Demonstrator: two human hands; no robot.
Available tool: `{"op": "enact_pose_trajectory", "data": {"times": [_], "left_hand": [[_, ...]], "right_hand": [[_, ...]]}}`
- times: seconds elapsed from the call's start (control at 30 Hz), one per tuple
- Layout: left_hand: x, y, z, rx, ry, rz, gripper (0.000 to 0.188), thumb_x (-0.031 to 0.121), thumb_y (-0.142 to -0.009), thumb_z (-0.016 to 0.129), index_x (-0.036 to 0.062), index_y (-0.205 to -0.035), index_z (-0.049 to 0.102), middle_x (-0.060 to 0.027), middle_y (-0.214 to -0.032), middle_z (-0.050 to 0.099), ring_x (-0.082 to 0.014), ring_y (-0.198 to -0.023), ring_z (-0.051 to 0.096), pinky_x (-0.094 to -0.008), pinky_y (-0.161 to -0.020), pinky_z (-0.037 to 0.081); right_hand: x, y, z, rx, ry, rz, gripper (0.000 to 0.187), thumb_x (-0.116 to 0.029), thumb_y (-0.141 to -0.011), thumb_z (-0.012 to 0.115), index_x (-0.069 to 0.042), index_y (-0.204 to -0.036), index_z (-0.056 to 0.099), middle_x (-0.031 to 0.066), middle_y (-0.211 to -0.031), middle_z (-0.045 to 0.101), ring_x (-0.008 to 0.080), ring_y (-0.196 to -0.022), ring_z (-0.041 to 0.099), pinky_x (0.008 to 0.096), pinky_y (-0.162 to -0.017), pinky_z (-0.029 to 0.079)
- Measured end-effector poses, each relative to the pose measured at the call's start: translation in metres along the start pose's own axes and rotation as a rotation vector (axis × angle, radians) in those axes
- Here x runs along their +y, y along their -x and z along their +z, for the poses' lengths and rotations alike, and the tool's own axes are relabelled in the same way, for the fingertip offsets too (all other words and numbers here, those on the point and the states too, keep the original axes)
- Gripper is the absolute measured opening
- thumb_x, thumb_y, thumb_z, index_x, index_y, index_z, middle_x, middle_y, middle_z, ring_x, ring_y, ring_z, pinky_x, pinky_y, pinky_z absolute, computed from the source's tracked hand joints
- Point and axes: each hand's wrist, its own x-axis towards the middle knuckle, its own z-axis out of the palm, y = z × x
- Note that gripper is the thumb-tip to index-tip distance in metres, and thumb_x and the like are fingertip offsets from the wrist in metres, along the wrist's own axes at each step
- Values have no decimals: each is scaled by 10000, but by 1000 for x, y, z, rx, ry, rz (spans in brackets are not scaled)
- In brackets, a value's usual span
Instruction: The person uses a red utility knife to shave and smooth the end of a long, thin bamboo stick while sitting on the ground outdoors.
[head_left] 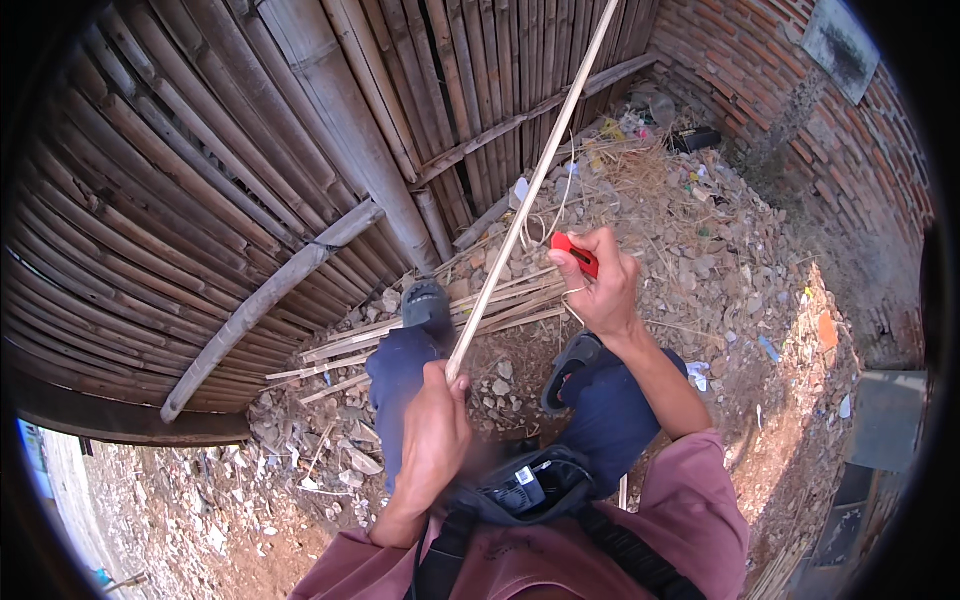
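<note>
My left hand [430, 437] is closed around the lower end of a long pale bamboo strip [530, 195]. The strip slants up and away past the top of the view. Pinched in my right hand [612, 290] is a red utility knife [576, 256], just right of the strip. Whether its blade touches the strip I cannot tell. A thin curled shaving [562, 200] loops beside the strip near the knife, and another thin piece hangs by my right wrist. Beyond my hands, several split bamboo strips [515, 303] lie on the ground between my feet.
A wall of upright bamboo poles [200, 170] rises at the left, with a curved crossbar [275, 295]. A brick wall [740, 65] stands at the far right. Rubble and litter [690, 235] cover the ground. An open black pouch [530, 485] sits at my waist.
</note>
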Motion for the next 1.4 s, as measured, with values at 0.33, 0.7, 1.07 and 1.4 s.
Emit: {"op": "enact_pose_trajectory", "data": {"times": [0.33, 0.7, 1.07, 1.4], "left_hand": [[-6, -8, -5, -40, 113, 15, 177, 151, -1127, 519, -13, -1191, 514, -170, -811, 611, -304, -716, 610, -414, -670, 467], [-5, -24, -6, -49, 359, -10, 186, 82, -1104, 558, -25, -1255, 533, -39, -914, 657, -78, -811, 550, -262, -709, 463], [0, -19, 0, 36, 292, 71, 135, 59, -1094, 561, -22, -1197, 528, -95, -877, 684, -126, -752, 570, -311, -665, 466], [-3, -3, -1, 1, 172, -13, 151, 78, -1092, 581, -29, -1186, 533, -129, -868, 697, -185, -722, 591, -345, -675, 479]], "right_hand": [[-7, 21, 8, -160, -131, -111, 381, -311, -935, 835, 5, -968, 625, 165, -831, 766, 294, -687, 773, 362, -586, 594], [-36, 51, 31, -330, -265, -251, 404, -370, -906, 847, -25, -935, 638, 111, -777, 727, 283, -658, 741, 381, -589, 584], [-44, 50, 25, -333, -163, -273, 401, -356, -895, 861, -18, -919, 645, 128, -810, 744, 289, -663, 752, 368, -569, 582], [-12, 2, 4, -33, -112, 109, 334, -302, -982, 785, -12, -1008, 622, 170, -860, 763, 306, -690, 766, 380, -579, 584]]}}
